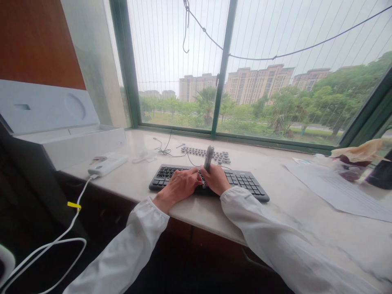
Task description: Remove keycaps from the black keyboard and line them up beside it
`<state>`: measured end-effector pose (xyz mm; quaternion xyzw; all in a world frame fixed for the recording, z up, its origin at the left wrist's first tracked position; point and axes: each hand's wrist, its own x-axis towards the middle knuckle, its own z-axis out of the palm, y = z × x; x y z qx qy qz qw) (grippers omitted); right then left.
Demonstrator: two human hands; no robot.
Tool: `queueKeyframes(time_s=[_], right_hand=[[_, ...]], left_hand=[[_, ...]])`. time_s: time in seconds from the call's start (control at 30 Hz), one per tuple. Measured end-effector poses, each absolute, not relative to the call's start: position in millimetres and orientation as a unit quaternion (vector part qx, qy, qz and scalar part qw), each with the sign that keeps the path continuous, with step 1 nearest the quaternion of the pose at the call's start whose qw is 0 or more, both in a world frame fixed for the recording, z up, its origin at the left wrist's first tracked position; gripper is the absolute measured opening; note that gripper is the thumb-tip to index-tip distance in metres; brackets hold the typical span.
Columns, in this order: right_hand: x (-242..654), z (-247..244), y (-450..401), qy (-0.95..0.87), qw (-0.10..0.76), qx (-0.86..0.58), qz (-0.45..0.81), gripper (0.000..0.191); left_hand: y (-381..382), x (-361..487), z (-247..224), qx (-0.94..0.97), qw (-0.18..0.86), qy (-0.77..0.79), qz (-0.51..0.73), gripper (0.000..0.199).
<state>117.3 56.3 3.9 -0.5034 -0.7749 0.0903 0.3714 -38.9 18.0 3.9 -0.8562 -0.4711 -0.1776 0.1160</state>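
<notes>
A black keyboard [245, 183] lies at the front edge of the table. Many keycaps are off its left and middle parts, while the right-hand block still carries its keys. My right hand [216, 179] is closed around a slim dark grey tool [209, 157], held upright over the middle of the keyboard; its lower end is hidden by my fingers. My left hand [182, 183] rests on the keyboard just beside it, fingers drawn together and tips down among the key sockets. Whatever they pinch is too small to make out. Loose keycaps [222, 157] lie in rows behind the keyboard.
A dark cable [165, 151] coils behind the keyboard. On the left are an open white box [82, 143] and a white power strip [105, 163] with its cord hanging down. Paper sheets [339, 188] and a plastic bag [346, 167] lie right. A window [214, 102] stands behind.
</notes>
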Motion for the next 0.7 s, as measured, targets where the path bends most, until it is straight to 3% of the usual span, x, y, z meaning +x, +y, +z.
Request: queueKeyframes(time_s=[0.43, 0.7], right_hand=[[117.6, 0.8, 56.0, -0.708, 0.383, -0.564, 0.185, 0.037], [116.0, 1.8, 53.3, -0.733, 0.386, -0.540, 0.146, 0.031]], left_hand=[[17.6, -39.4, 2.4, -0.838, 0.092, -0.502, -0.195, 0.029], [19.0, -39.8, 1.9, -0.843, 0.100, -0.490, -0.196, 0.029]])
